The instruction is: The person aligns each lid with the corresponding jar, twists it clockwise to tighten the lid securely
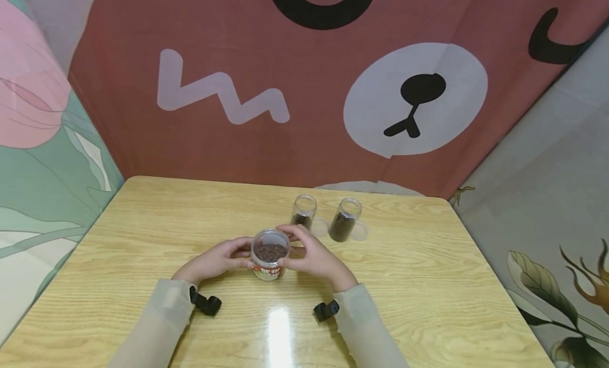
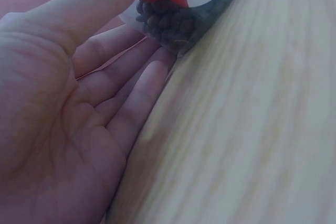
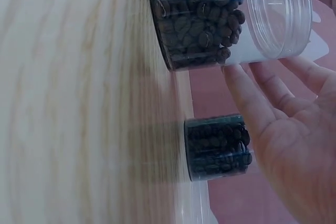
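Note:
A clear, lidless jar with a colourful red label stands on the table between the two hands. Dark coffee beans fill its lower part. The left hand holds the jar's left side, thumb in front and fingers behind. From the right, the right hand grips it near the rim, with the thumb at the front. In the left wrist view the jar shows its base beside the fingers. The right wrist view shows the bean-filled jar with fingertips at its threaded neck.
Behind the right hand stand two more lidless clear jars, a left one and a right one, both holding dark beans. Two round translucent lids lie beside them, one left, one right. A printed cloth hangs behind the wooden table.

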Demonstrator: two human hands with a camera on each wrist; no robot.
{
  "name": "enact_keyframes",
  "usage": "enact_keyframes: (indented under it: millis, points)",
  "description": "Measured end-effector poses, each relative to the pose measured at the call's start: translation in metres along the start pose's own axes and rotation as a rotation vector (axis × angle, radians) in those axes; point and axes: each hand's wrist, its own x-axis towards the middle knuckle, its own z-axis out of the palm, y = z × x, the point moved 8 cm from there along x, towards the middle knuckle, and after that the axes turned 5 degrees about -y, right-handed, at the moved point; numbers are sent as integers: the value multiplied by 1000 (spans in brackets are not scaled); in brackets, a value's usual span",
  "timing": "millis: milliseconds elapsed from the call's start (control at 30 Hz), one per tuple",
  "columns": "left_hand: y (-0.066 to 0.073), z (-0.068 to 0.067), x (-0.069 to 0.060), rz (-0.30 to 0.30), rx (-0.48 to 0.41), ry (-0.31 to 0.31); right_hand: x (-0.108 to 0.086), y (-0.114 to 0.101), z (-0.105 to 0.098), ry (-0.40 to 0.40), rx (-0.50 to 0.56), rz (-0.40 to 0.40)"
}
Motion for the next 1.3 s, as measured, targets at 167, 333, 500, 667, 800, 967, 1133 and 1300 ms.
enact_keyframes:
  millis: [167,333,500,667,800,967,1133,1300]
  points:
    - [-2,0,0,-8,-5,5,0,1,0,11,-6,2]
    - [-4,1,-1,-7,-16,12,2,1,2,33,-30,9]
    - [-4,2,-2,-5,-29,10,3,-1,4,46,-26,16]
    - [-2,2,-2,-7,-28,5,4,-2,4,68,-20,21]
    - [-1,1,-1,-6,-25,0,4,-1,4,98,-2,38]
    - [-1,1,0,0,-31,-4,4,1,3,121,6,62]
    - [-2,1,1,1,-23,-8,2,1,1,90,-16,56]
    - [-3,1,2,-6,-30,-9,-2,0,1,23,-6,18]
